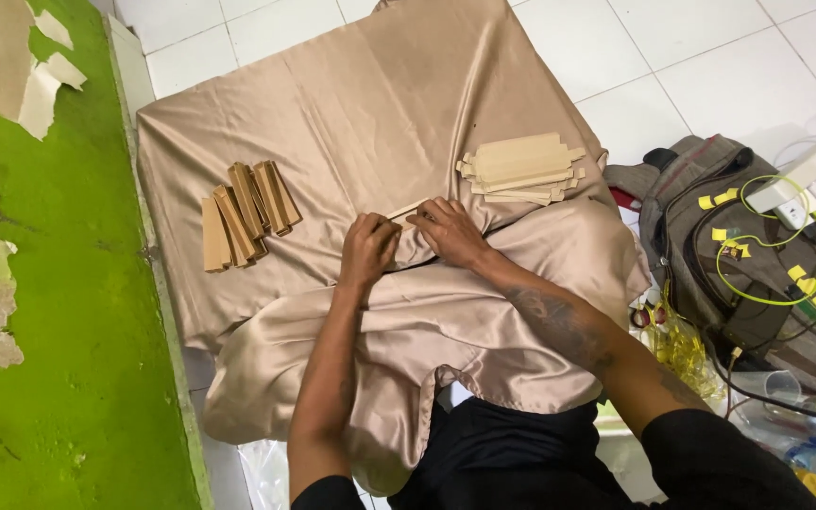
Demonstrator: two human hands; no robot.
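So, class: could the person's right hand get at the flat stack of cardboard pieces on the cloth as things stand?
Probably yes. The right hand sits just below the flat stack, with only bare satin cloth between them. But both it and the left hand are pinching a cardboard strip, so it would have to let go first.

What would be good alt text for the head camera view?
Seen from above, a person's left hand and right hand grip a flat tan card piece on a beige satin cloth. Folded pieces lie left, a stack of flat pieces right, a grey backpack beside.
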